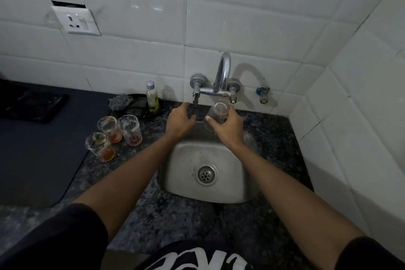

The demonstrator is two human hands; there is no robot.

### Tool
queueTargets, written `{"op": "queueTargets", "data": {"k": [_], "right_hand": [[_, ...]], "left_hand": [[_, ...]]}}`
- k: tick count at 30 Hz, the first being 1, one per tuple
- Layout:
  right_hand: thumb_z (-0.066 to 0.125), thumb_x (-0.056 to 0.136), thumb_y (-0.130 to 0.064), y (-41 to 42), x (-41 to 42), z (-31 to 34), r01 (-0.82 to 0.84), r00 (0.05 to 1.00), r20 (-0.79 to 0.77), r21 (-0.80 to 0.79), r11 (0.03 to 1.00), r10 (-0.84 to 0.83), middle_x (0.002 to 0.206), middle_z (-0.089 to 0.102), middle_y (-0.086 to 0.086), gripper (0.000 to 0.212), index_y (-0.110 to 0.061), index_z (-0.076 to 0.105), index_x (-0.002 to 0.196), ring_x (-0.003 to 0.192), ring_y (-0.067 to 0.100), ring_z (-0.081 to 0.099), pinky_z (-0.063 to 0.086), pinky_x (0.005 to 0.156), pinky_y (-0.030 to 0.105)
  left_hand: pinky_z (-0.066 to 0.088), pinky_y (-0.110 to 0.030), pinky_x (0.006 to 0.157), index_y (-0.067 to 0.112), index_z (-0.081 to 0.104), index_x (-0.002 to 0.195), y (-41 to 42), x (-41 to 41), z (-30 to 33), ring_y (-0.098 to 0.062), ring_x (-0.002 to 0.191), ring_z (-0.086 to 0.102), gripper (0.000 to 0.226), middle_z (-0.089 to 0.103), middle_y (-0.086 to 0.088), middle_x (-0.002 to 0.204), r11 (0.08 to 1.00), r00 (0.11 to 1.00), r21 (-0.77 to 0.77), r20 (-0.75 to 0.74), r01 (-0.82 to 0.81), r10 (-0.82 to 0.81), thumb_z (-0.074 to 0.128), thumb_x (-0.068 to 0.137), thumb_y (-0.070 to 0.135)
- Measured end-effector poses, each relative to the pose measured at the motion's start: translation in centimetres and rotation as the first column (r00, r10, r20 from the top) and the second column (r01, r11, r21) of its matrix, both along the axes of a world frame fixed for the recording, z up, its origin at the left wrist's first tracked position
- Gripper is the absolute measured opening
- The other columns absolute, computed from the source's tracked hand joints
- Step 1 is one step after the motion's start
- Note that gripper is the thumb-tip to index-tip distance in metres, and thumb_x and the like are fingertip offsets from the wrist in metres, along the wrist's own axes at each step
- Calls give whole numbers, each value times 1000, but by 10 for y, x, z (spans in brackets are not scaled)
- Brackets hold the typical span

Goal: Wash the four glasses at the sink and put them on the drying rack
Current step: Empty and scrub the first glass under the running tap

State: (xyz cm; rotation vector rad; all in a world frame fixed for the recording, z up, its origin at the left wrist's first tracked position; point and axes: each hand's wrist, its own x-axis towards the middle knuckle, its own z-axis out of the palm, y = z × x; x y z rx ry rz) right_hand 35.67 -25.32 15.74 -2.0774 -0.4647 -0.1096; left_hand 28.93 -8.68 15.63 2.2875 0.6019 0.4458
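White print on shirt (197, 260) — cut off, unreadable.

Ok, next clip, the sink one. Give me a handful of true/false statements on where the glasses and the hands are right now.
1. The right hand holds a glass below the tap spout. True.
2. Three dirty glasses stand on the counter left of the sink. True.
3. The left hand holds the scrubber. False: the scrubber lies on the counter by the soap bottle; the left hand is at the tap's left handle.
4. A glass lies in the sink basin. False: none lies in the basin.
5. The counter glasses are clean. False: they show orange residue.
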Motion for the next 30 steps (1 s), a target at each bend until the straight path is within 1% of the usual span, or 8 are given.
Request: {"op": "queueTargets", "data": {"k": [2,5,6,10,15,20,25,30], "right_hand": [[92,72,-43,-1,-1,2,2,1000,-7,-21,1000,-2,101,73,-2,51,-18,65,108,91,14,70,59,82,35],[92,75,-37,-1,-6,6,6,999,32,27,1000,-7,101,71,-4,50,-16,64,110,90,12,68,53,79,22],[92,75,-36,-1,-8,6,4,999,34,34,999,-5,101,71,-4,50,-16,64,111,91,12,67,51,79,21],[92,74,-39,-4,-9,1,0,1000,31,4,1000,0,104,71,-3,53,-16,65,113,94,14,68,55,81,29],[91,74,-43,-8,-13,-2,-17,999,37,-19,1000,17,108,73,-2,56,-16,65,116,98,14,69,58,85,33],[90,74,-44,-10,-15,-3,-24,999,32,-32,999,25,110,72,-1,57,-16,65,117,100,17,68,57,86,33],[91,74,-43,-7,-21,-1,-32,999,12,-34,999,32,107,72,-3,55,-17,65,115,97,14,67,50,81,25],[92,73,-42,-1,-30,-2,-44,999,-5,-31,999,44,103,71,-4,54,-17,65,112,91,12,68,58,80,30]], "left_hand": [[56,-47,93,9,60,136,-1,-2,0,-36,112,68,53,72,-16,122,1000,1000,4,0,5,-5,72,87,26],[55,-46,98,7,59,138,-3,-5,1,-36,117,66,55,70,-17,127,1000,1000,12,-9,-1,1,71,87,26],[54,-46,98,7,59,138,-3,-7,1,-36,118,65,56,69,-17,128,1000,1000,15,-13,-4,4,71,87,27],[53,-46,100,7,57,140,-2,-11,1,-35,121,64,59,68,-17,131,1000,999,11,-41,-7,8,71,87,29],[54,-47,101,7,54,144,0,-16,-2,-34,123,63,64,66,-17,134,1000,998,-8,-63,-17,16,71,87,31],[54,-47,101,7,53,145,1,-19,-4,-35,124,63,65,65,-18,135,1000,997,-9,-70,-15,14,70,87,29],[53,-45,102,7,54,145,1,-27,-2,-33,125,62,65,66,-17,135,999,998,-26,-64,-27,25,70,86,29],[53,-43,102,8,53,146,2,-48,-1,-31,124,63,65,66,-15,135,999,998,-21,-57,-27,25,69,86,27]]}}
